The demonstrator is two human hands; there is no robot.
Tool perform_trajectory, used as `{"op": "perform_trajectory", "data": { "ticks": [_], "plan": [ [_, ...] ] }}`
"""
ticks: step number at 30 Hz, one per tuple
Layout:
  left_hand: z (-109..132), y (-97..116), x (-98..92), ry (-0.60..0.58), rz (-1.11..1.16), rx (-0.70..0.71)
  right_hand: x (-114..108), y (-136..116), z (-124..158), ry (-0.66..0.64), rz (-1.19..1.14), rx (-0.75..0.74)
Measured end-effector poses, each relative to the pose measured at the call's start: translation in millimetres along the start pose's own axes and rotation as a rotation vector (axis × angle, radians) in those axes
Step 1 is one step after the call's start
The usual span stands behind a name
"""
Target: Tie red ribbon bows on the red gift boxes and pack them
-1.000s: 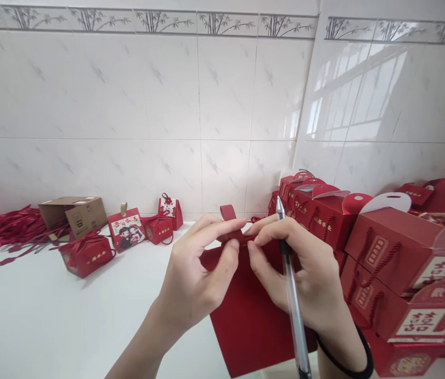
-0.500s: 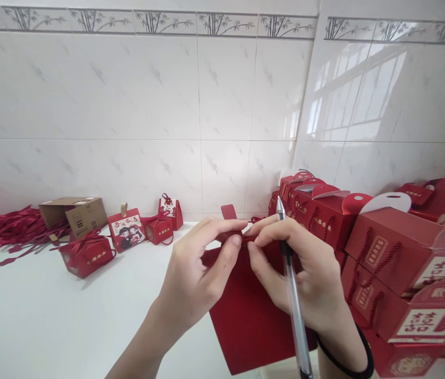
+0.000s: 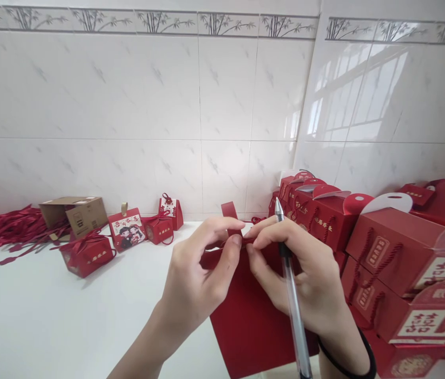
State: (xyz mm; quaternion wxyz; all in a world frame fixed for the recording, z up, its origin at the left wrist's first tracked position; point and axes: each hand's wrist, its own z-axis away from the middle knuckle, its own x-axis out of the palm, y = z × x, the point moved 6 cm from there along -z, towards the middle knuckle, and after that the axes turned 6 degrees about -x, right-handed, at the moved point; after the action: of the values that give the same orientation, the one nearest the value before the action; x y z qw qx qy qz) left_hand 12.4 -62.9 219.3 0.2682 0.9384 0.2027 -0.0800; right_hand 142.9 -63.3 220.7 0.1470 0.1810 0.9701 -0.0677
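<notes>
A dark red box (image 3: 254, 326) with flat smooth sides is in front of me, its top edge hidden behind my hands. A red ribbon strip (image 3: 229, 210) sticks up from that top. My left hand (image 3: 200, 263) has its thumb and index finger curled around the ribbon's base. My right hand (image 3: 305, 268) pinches at the same spot with thumb and index fingertip. A clear ballpoint pen (image 3: 294, 310) with a black grip is tucked in my right hand, tip upward. Exactly how the ribbon runs between the fingertips is hidden.
Small red gift boxes (image 3: 88, 255) and a cardboard box (image 3: 83, 218) stand on the white table (image 3: 48, 321) at left, beside a heap of red ribbons (image 3: 9, 226). Stacked red gift boxes (image 3: 396, 252) crowd the right. A tiled wall (image 3: 147, 95) rises behind.
My left index finger has lifted slightly, so more of the ribbon strip shows beneath it. My right hand and the pen have barely shifted.
</notes>
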Motion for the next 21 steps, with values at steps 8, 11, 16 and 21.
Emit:
{"op": "perform_trajectory", "data": {
  "ticks": [8,11,16,21],
  "plan": [
    [0.1,2.3,-1.0,0.028,-0.014,0.022,0.8,0.3,0.8,-0.015,-0.005,0.001],
    [0.3,2.9,-1.2,0.037,-0.011,0.026,1.1,0.0,0.7,-0.023,-0.009,0.010],
    [2.6,3.7,-1.3,0.055,-0.021,0.054,-0.4,-1.5,0.6,0.013,0.000,0.001],
    [5.0,6.4,-1.1,0.055,0.001,0.133,-1.1,-3.2,0.8,0.046,-0.012,-0.012]
  ]
}}
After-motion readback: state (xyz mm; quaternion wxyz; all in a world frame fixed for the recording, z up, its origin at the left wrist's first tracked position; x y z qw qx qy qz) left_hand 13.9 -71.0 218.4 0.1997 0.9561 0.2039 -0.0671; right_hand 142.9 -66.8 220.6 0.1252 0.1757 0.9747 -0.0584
